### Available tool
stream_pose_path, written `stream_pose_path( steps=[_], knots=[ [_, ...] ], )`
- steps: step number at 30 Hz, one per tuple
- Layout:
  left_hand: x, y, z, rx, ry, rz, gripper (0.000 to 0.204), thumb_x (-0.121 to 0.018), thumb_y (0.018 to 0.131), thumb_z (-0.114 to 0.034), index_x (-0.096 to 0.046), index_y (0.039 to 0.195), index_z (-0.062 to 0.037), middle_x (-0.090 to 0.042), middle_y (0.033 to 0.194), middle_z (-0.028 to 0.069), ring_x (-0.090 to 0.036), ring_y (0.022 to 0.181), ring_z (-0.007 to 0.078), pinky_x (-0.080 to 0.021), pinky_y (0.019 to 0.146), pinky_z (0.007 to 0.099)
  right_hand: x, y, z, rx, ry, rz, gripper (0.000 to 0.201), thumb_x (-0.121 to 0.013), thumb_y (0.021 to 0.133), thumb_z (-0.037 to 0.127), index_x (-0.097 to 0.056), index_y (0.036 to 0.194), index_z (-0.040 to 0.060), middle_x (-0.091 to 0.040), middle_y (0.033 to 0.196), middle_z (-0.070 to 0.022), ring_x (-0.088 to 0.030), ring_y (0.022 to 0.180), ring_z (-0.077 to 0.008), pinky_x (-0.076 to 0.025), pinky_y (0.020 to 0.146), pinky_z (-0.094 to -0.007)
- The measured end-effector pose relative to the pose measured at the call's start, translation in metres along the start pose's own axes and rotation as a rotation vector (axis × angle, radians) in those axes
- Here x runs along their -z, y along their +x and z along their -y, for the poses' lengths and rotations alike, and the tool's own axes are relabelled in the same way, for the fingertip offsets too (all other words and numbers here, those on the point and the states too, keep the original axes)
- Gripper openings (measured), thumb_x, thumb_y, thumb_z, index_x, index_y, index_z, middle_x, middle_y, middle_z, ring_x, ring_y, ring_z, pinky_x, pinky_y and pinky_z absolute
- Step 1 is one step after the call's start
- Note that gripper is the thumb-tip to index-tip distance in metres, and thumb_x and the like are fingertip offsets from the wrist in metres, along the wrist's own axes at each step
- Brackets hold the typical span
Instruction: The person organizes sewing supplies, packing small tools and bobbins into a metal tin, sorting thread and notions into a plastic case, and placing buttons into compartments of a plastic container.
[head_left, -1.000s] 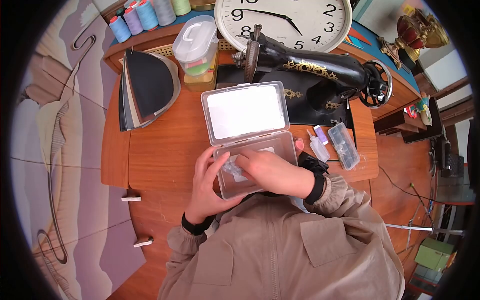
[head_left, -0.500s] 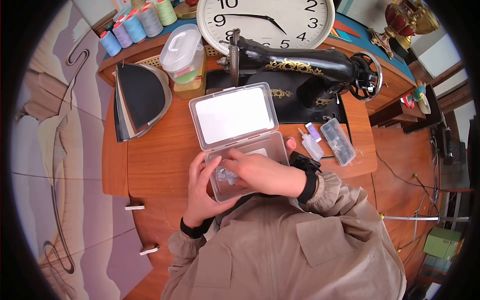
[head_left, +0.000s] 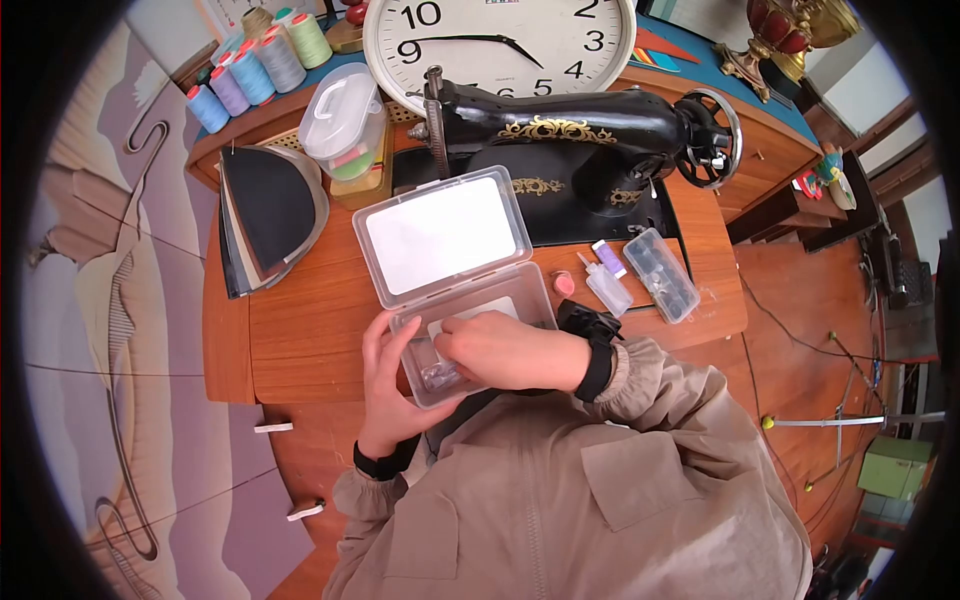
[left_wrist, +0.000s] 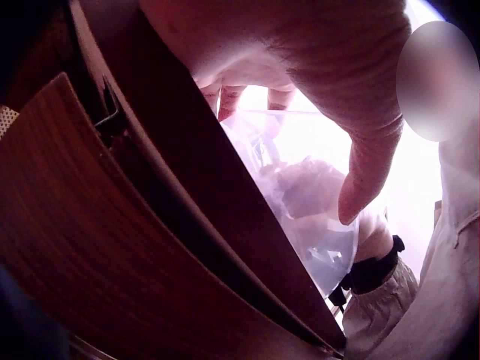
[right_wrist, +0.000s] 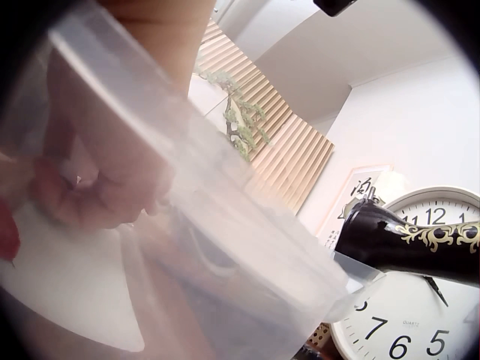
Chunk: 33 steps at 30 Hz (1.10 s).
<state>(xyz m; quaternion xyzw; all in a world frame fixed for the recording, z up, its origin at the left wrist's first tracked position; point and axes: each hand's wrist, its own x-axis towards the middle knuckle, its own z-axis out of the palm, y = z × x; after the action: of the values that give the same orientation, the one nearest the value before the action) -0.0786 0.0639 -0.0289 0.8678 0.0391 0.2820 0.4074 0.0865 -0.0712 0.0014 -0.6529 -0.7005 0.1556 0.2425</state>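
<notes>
An open clear plastic box (head_left: 540,292) stands on the table, tilted in the head view, its lid (head_left: 443,240) raised and backed with white. My left hand (head_left: 385,385) grips the box's left side, thumb along the near wall and fingers at the far left corner. Down inside the box is my right hand (head_left: 515,350), fingers curled over the contents; in the right wrist view the hand (right_wrist: 97,165) shows through the clear wall. I cannot tell what its fingertips hold. Beneath it lie small clear pieces (head_left: 437,375) and a white card (head_left: 500,305).
Behind the box stands a black sewing machine (head_left: 570,125), with a large clock (head_left: 500,60) behind it. To the right lie a pink round item (head_left: 564,284), a small dropper bottle (head_left: 608,288) and a clear compartment case (head_left: 661,275). Dark fabric sheets (head_left: 268,210) and a lidded tub (head_left: 342,110) are left.
The head view has shifted, so the scene slides left and slightly down. My right hand has moved a little within the box, uncovering more of the small clear pieces. My left hand keeps its grip.
</notes>
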Motion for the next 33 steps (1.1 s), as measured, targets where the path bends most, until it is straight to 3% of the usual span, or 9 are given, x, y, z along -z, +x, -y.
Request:
stream_pose_path(
  steps=[7,9,12,16,21,25,27,30,33],
  knots=[
    [0.002,-0.001,-0.002,0.017,0.009,-0.016,0.093,-0.093,0.060,-0.018,-0.051,0.142,-0.0071,-0.036,0.148,0.0193,-0.052,0.127,0.0334,-0.047,0.103,0.0444,0.004,-0.005,-0.004,-0.085,0.077,0.013,0.012,-0.068,0.079,0.005,-0.060,0.086,-0.0002,-0.063,0.090,-0.0174,-0.066,0.084,-0.0392,-0.053,0.070,-0.0455],
    [0.004,-0.002,-0.002,0.036,0.007,-0.021,0.092,-0.093,0.061,-0.018,-0.051,0.142,-0.0070,-0.037,0.148,0.0189,-0.052,0.128,0.0334,-0.047,0.103,0.0443,0.016,-0.010,0.000,-0.052,0.167,-0.232,0.011,-0.068,0.080,0.002,-0.059,0.085,0.0014,-0.063,0.089,-0.0151,-0.064,0.081,-0.0388,-0.052,0.068,-0.0452],
    [0.018,-0.007,-0.003,0.048,0.063,-0.045,0.093,-0.093,0.061,-0.018,-0.051,0.142,-0.0072,-0.037,0.148,0.0185,-0.050,0.130,0.0336,-0.047,0.105,0.0445,0.048,-0.024,0.011,-0.190,0.277,-0.501,0.010,-0.070,0.085,-0.002,-0.061,0.089,0.0015,-0.060,0.086,-0.0093,-0.061,0.071,-0.0245,-0.050,0.062,-0.0333],
    [0.031,-0.016,0.002,0.094,0.068,-0.053,0.094,-0.093,0.060,-0.020,-0.051,0.143,-0.0083,-0.038,0.147,0.0177,-0.046,0.134,0.0351,-0.044,0.108,0.0454,0.067,-0.038,-0.009,-0.419,0.031,-0.556,0.009,-0.066,0.086,-0.004,-0.061,0.091,0.0014,-0.061,0.088,-0.0131,-0.066,0.073,-0.0328,-0.053,0.062,-0.0366],
    [0.028,-0.020,0.012,0.127,0.034,-0.056,0.097,-0.093,0.058,-0.022,-0.050,0.143,-0.0091,-0.038,0.148,0.0183,-0.043,0.136,0.0363,-0.041,0.109,0.0468,0.038,-0.051,-0.044,-0.441,-0.090,-0.323,0.007,-0.068,0.087,0.005,-0.063,0.092,0.0029,-0.061,0.090,-0.0133,-0.064,0.080,-0.0360,-0.054,0.073,-0.0437],
    [0.028,-0.020,0.013,0.126,0.044,-0.052,0.099,-0.094,0.056,-0.022,-0.048,0.144,-0.0098,-0.038,0.149,0.0190,-0.041,0.138,0.0374,-0.039,0.110,0.0483,0.056,-0.032,-0.013,-0.395,-0.354,-0.407,0.010,-0.068,0.082,0.002,-0.063,0.091,0.0035,-0.061,0.091,-0.0116,-0.063,0.089,-0.0333,-0.053,0.077,-0.0420],
    [0.027,-0.020,0.013,0.124,0.037,-0.051,0.099,-0.094,0.056,-0.022,-0.049,0.144,-0.0097,-0.038,0.149,0.0190,-0.041,0.138,0.0375,-0.040,0.110,0.0485,0.061,-0.023,-0.001,-0.114,-0.227,-0.358,0.015,-0.067,0.076,0.001,-0.064,0.090,0.0035,-0.061,0.092,-0.0103,-0.060,0.095,-0.0319,-0.053,0.078,-0.0414],
    [0.026,-0.019,0.014,0.121,0.027,-0.052,0.099,-0.094,0.056,-0.022,-0.049,0.143,-0.0097,-0.038,0.149,0.0190,-0.041,0.138,0.0374,-0.040,0.110,0.0486,0.051,-0.008,0.002,0.037,-0.030,0.019,0.014,-0.067,0.074,0.000,-0.063,0.088,0.0019,-0.062,0.092,-0.0121,-0.060,0.098,-0.0328,-0.052,0.077,-0.0418],
    [0.026,-0.020,0.013,0.130,0.027,-0.061,0.098,-0.094,0.057,-0.023,-0.049,0.143,-0.0096,-0.039,0.149,0.0189,-0.042,0.137,0.0372,-0.040,0.109,0.0485,0.040,0.006,-0.004,-0.042,-0.018,0.181,0.005,-0.067,0.075,0.001,-0.065,0.080,0.0025,-0.063,0.089,-0.0108,-0.061,0.097,-0.0315,-0.052,0.079,-0.0399]
  ],
)
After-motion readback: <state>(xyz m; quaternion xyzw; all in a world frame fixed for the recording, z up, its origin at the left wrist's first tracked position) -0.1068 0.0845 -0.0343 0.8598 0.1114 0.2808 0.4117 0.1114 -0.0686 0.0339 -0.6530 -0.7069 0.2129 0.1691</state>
